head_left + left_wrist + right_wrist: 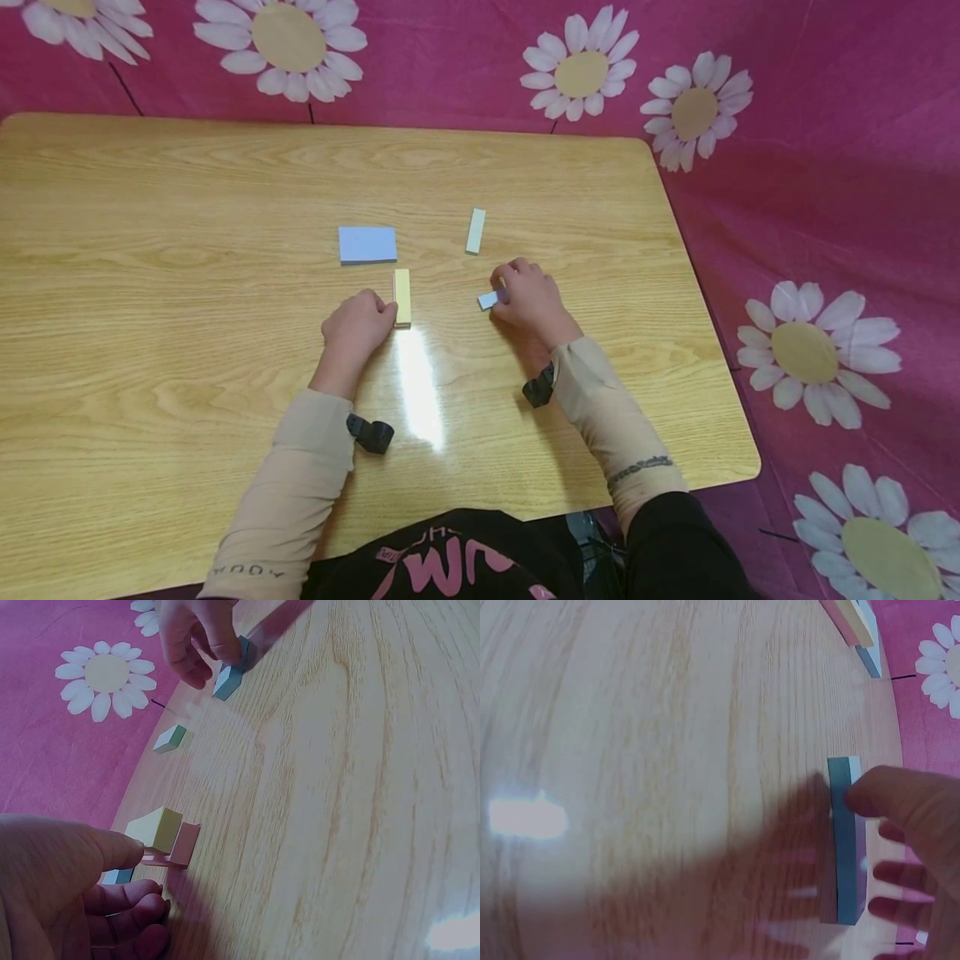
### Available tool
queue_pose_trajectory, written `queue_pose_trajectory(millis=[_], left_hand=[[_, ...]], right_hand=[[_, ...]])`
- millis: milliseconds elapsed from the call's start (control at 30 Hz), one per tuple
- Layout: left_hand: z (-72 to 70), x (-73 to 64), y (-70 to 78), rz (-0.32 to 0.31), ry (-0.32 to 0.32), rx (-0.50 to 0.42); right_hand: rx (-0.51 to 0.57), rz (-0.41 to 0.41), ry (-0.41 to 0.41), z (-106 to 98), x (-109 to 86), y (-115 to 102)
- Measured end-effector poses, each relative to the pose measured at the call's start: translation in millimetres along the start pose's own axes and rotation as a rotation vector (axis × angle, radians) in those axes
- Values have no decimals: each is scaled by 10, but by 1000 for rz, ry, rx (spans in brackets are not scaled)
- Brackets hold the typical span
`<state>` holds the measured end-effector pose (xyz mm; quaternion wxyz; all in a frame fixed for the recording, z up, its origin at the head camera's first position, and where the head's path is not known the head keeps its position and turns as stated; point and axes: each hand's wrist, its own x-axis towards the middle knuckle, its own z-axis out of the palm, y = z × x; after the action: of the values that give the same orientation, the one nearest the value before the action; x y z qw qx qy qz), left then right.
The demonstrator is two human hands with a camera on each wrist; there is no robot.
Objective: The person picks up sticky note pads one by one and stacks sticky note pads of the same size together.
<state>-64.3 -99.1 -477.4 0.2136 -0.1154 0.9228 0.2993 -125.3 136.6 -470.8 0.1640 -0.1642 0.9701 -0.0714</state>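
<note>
My left hand [358, 323] is at the lower left side of a narrow yellow sticky-note pad [402, 296]. In the left wrist view its thumb touches the yellow pad's edge and the other fingers are curled below. A pink pad [185, 844] lies under the yellow one, slightly offset. On the right, my right hand [528, 296] pinches a narrow blue sticky-note pad [488, 300] between thumb and fingers. The right wrist view shows the thumb against this pad's long side, with the fingers spread beyond it; part of its far face is hidden.
A wider blue pad [367, 245] lies flat beyond my left hand. Farther back, a narrow pale green pad [476, 232] lies between the two hands. All rest on a wooden table [187, 250], whose far edge meets a pink flowered cloth [435, 58].
</note>
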Motion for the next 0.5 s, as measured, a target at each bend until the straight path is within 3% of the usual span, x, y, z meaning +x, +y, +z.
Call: queue_pose_trajectory(millis=[233,500], left_hand=[[-6,-4,4,-1,6,1],[-7,-9,12,-1,5,5]], right_hand=[[77,190,21,71,0,-37],[91,264,79,164,12,-90]])
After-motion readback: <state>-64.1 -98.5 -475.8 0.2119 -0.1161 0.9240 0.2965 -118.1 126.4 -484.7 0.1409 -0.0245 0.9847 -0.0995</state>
